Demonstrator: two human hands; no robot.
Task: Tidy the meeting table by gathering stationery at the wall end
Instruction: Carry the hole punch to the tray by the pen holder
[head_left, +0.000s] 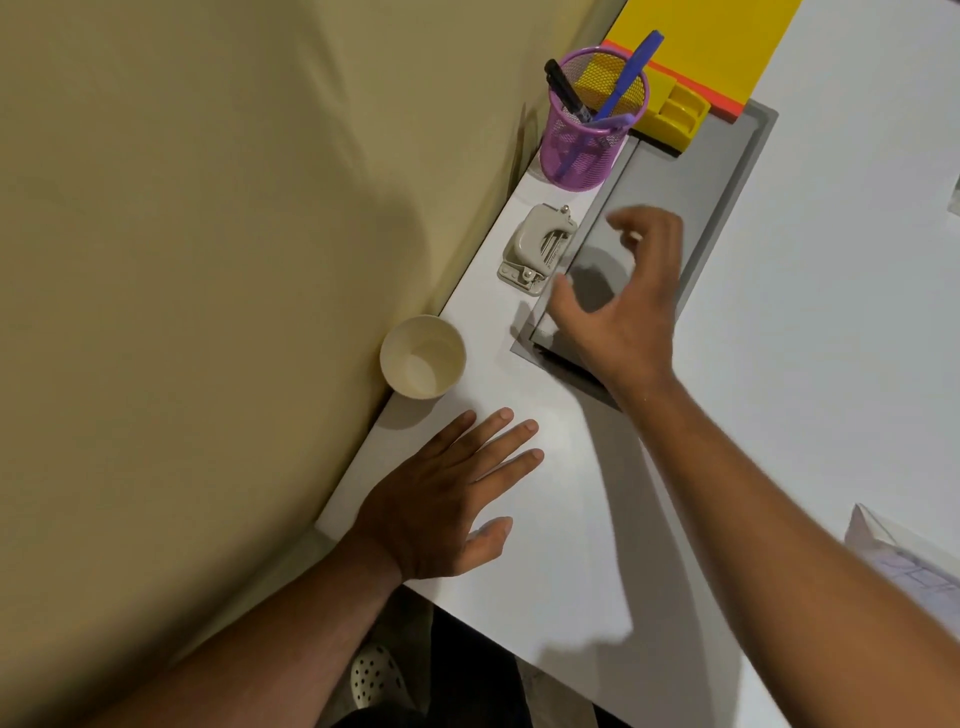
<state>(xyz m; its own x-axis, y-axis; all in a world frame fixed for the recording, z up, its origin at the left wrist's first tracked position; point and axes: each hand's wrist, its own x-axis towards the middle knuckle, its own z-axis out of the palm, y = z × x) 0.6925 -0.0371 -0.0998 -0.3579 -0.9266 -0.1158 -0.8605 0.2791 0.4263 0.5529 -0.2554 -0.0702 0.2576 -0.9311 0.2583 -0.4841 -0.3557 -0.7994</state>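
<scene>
Wire-mesh pen cup (592, 124); matt tray (727, 171)

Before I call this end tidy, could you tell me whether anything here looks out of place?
The paper cup by the wall isn't stationery and appears empty. The hole punch lies askew against the grey tray.

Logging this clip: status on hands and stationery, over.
Left hand flat on the table, open. Right hand open above the grey tray, holding nothing. Hole punch, purple pen cup already by the wall. Paper cup beside them.
</scene>
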